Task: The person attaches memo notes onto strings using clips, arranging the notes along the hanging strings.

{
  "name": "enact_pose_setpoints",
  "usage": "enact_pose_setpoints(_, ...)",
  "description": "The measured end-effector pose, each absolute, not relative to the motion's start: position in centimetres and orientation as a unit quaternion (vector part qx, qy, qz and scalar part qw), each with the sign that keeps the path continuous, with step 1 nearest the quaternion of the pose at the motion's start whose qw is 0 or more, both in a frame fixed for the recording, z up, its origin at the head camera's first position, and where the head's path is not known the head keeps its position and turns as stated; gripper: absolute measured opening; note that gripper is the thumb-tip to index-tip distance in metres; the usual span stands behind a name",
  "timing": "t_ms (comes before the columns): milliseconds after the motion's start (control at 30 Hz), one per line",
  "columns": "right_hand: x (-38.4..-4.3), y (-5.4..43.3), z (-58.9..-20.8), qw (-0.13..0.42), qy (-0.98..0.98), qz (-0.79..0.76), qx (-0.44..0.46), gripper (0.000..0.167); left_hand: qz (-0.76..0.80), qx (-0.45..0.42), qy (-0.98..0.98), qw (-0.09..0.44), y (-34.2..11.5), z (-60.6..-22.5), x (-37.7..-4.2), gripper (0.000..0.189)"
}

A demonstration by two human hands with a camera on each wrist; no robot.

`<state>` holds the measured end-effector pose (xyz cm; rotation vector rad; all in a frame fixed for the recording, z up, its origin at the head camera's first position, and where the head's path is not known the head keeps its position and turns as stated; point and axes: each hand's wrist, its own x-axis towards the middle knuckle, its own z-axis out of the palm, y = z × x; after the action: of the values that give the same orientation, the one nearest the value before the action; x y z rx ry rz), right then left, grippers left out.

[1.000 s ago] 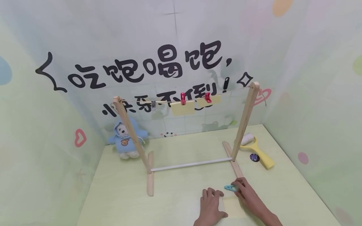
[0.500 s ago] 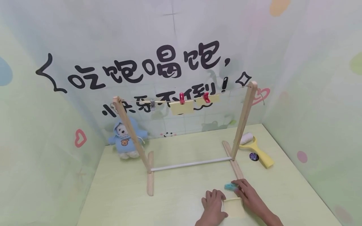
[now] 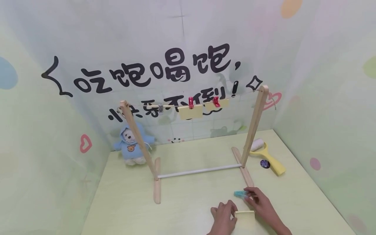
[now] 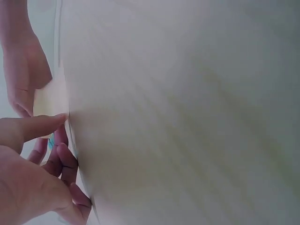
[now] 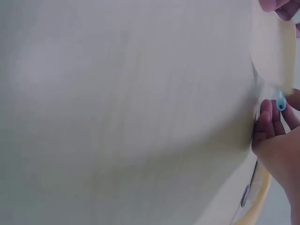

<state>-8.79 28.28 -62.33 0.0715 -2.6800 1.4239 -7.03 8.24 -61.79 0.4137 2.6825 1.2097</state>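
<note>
Near the front of the table my left hand (image 3: pixel 224 218) pinches the left edge of a pale yellow paper note (image 3: pixel 245 222). The note's far edge stands up off the tabletop, and in the right wrist view the paper (image 5: pixel 272 47) bows upward. My right hand (image 3: pixel 264 207) holds a turquoise clothes peg (image 3: pixel 241 194) between thumb and fingers, just beyond the note's far right corner. Only the peg's end (image 5: pixel 281 104) shows in the right wrist view; the fingers hide the remainder.
A wooden stand (image 3: pixel 252 127) with a string across its top is behind the hands. Two yellow notes hang there from red pegs (image 3: pixel 191 102), beside a grey peg (image 3: pixel 160 109). A plush toy (image 3: pixel 131 147), a yellow lint roller (image 3: pixel 273 163) and a dark round disc (image 3: pixel 265 164) flank it.
The note has gone from lying flat to having its far edge raised, and it sits slightly nearer. My left hand has shifted right with fingers more bent. My right hand keeps the peg, barely moving.
</note>
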Motion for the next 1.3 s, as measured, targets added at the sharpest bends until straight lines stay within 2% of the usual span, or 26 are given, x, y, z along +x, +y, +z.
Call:
enact_pose_setpoints(133, -9.1, 28.5, -61.5, 0.014, -0.854, 0.520, 0.007, 0.032, 0.462, 0.116, 0.877, 0.069, 8.2, -62.0, -7.2, 0.024)
enact_pose_setpoints(233, -9.6, 28.4, -60.5, 0.014, -0.845, 0.535, 0.019, 0.031, 0.514, 0.113, 0.849, 0.053, 7.7, -62.1, -7.5, 0.015)
enact_pose_setpoints(300, -10.1, 28.3, -59.6, 0.033, -0.846, 0.531, 0.032, 0.031, 0.550, 0.127, 0.825, 0.029, 7.3, -62.3, -7.9, 0.010)
enact_pose_setpoints(500, -12.0, 28.6, -54.4, 0.130, -0.857, 0.493, 0.079, 0.035, 0.614, 0.101, 0.782, 0.043, 6.5, -60.3, -9.7, 0.009)
enact_pose_setpoints(533, -12.3, 28.6, -53.1, 0.145, -0.855, 0.491, 0.090, 0.035, 0.621, 0.080, 0.777, 0.065, 6.4, -59.2, -10.0, 0.010)
enact_pose_setpoints(633, -13.3, 28.7, -48.5, 0.189, -0.844, 0.477, 0.155, 0.036, 0.626, 0.056, 0.774, 0.074, 6.3, -56.5, -11.2, 0.011)
enact_pose_setpoints(733, -14.4, 28.9, -43.1, 0.243, -0.824, 0.445, 0.252, 0.038, 0.658, 0.041, 0.749, 0.070, 6.4, -53.2, -13.0, 0.013)
enact_pose_setpoints(833, -15.8, 29.1, -37.2, 0.282, -0.807, 0.402, 0.328, 0.026, 0.698, 0.041, 0.713, 0.049, 6.6, -49.6, -15.2, 0.015)
enact_pose_setpoints(900, -16.6, 29.0, -33.2, 0.292, -0.801, 0.383, 0.356, 0.032, 0.716, 0.050, 0.696, 0.030, 6.6, -46.9, -16.7, 0.017)
enact_pose_setpoints(1033, -18.1, 28.3, -26.6, 0.293, -0.811, 0.353, 0.364, 0.019, 0.739, 0.065, 0.670, -0.034, 7.0, -41.7, -19.1, 0.020)
enact_pose_setpoints(1133, -19.4, 27.9, -23.4, 0.295, -0.831, 0.325, 0.343, 0.027, 0.752, 0.069, 0.652, -0.074, 7.6, -38.6, -20.3, 0.021)
enact_pose_setpoints(1300, -21.7, 27.8, -20.5, 0.293, -0.857, 0.291, 0.309, 0.022, 0.782, 0.052, 0.616, -0.077, 8.7, -35.5, -21.7, 0.020)
